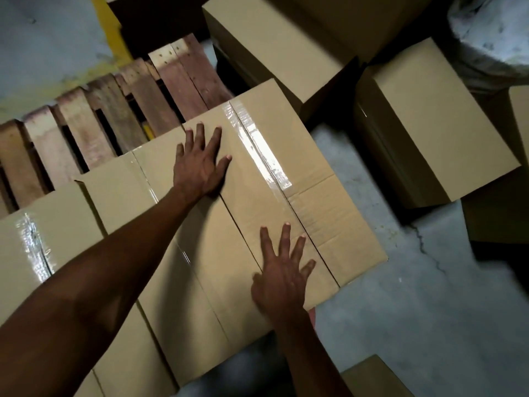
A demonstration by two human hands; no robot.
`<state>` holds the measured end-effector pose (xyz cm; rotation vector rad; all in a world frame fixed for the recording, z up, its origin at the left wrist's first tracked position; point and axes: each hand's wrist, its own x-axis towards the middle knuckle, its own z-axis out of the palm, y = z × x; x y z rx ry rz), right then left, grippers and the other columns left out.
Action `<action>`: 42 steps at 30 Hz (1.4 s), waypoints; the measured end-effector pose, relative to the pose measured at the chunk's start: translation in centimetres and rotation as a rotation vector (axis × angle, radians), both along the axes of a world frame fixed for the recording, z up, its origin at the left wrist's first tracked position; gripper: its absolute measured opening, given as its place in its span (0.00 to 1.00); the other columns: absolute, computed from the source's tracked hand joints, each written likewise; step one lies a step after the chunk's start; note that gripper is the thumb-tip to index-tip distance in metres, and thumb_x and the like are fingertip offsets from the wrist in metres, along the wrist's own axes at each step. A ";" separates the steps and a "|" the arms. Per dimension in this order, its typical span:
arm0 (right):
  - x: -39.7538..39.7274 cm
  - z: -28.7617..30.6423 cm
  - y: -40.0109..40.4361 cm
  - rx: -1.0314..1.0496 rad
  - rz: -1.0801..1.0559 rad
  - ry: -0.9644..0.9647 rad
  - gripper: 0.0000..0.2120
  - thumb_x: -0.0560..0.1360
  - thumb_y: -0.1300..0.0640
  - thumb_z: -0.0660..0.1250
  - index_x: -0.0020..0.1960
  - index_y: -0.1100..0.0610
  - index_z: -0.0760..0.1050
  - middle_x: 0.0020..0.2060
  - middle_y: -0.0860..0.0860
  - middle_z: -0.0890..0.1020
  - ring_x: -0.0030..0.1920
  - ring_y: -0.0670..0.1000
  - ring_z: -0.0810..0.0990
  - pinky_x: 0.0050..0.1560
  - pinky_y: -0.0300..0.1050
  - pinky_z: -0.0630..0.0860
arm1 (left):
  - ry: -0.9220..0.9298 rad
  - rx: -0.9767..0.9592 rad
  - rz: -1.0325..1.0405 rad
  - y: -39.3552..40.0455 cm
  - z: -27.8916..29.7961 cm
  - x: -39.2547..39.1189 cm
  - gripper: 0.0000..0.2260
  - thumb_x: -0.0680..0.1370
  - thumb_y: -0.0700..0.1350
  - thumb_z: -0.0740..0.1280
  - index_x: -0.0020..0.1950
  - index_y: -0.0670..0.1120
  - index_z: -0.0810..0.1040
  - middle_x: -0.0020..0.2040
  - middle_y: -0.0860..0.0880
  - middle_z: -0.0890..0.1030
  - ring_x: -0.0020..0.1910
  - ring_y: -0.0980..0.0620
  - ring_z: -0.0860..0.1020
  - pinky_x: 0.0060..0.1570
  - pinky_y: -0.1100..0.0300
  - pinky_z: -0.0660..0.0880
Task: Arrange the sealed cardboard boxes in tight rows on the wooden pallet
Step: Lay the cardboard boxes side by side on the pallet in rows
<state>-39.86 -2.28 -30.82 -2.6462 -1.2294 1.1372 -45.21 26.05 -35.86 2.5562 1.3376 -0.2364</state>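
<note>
Concrete floor (400,296) grey, cracked, w/ yellow painted line (110,27) top left. Wooden pallet (94,130) lies across left/centre, bare slats showing at its far side. Row of sealed cardboard boxes sits on pallet's near side, packed edge to edge: right box (286,202) w/ clear tape strip (257,144) along its top seam, its right edge overhanging floor; middle box (126,202) touching it on the left; left box (37,224) w/ shiny tape, partly cut off by frame edge. More boxes off pallet: big stack (286,32) at top centre, tilted box (435,121) on floor at right, box corner (372,376) at bottom. White wrapped bundle (492,35) top right, unclear what.

Left hand (200,161) flat, fingers spread & straight, palm down on the top of right box near the tape, holding nothing. Right hand (282,273) likewise flat, fingers spread, resting on the same box top nearer its front edge, gripping nothing.
</note>
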 end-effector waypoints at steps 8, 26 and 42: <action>0.4 -0.1 -0.1 -0.082 0.091 -0.012 0.51 0.79 0.47 0.68 0.81 0.39 0.27 0.81 0.55 0.28 0.81 0.68 0.35 0.75 0.78 0.50 | 0.048 -0.054 -0.025 -0.6 0.4 -0.6 0.34 0.84 0.66 0.51 0.86 0.55 0.44 0.86 0.42 0.45 0.84 0.37 0.48 0.80 0.37 0.54; -8.8 9.6 5.5 0.217 0.468 -0.060 0.45 0.76 0.33 0.56 0.80 0.37 0.29 0.83 0.53 0.34 0.82 0.65 0.51 0.76 0.65 0.62 | -0.364 -0.310 0.673 -19.6 11.2 -20.3 0.38 0.78 0.74 0.47 0.83 0.64 0.35 0.86 0.51 0.43 0.85 0.46 0.46 0.82 0.45 0.53; -53.2 12.4 -4.5 0.305 1.088 0.332 0.43 0.74 0.33 0.60 0.85 0.44 0.51 0.84 0.57 0.48 0.78 0.67 0.65 0.68 0.63 0.75 | -0.503 -0.044 1.485 -43.9 14.3 -64.3 0.37 0.75 0.79 0.41 0.81 0.67 0.43 0.86 0.56 0.51 0.83 0.56 0.55 0.74 0.66 0.56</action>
